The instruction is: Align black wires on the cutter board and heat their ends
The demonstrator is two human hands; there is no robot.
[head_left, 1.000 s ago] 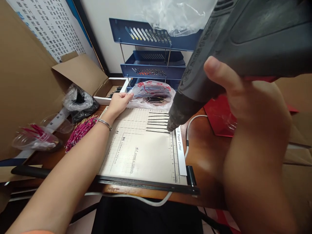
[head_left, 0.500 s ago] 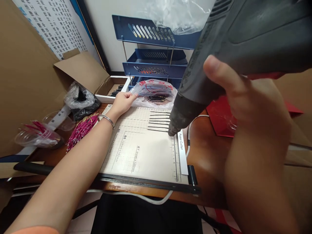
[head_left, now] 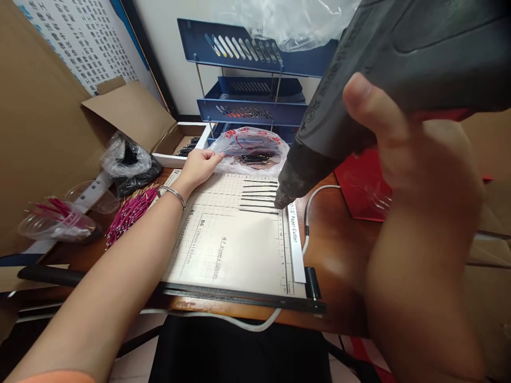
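Observation:
My right hand (head_left: 423, 143) grips a dark grey heat gun (head_left: 331, 119), its thumb along the body. The gun's nozzle points down and left, over the right ends of several thin black wire-like pieces (head_left: 258, 199). Those pieces lie side by side, spaced apart, on the cream board of a paper cutter (head_left: 247, 244). My left hand (head_left: 200, 166), with a metal bangle at the wrist, pinches the near-left edge of a clear plastic bag (head_left: 276, 155) with red print. Dark pieces with gold-coloured ends show inside the bag, at the board's far edge.
Magenta wires with metal ends (head_left: 131, 218) lie left of the board; others stand in a plastic cup (head_left: 59, 223). Behind are an open carton (head_left: 131, 109), a black bag (head_left: 133, 173) and blue tiered trays (head_left: 239, 109). A white cable (head_left: 307, 213) and red packet (head_left: 357, 186) are right.
The heat gun's nozzle has shifted slightly toward the far side along the row of black pieces. My left hand stays on the bag's edge. The whole view has moved a little.

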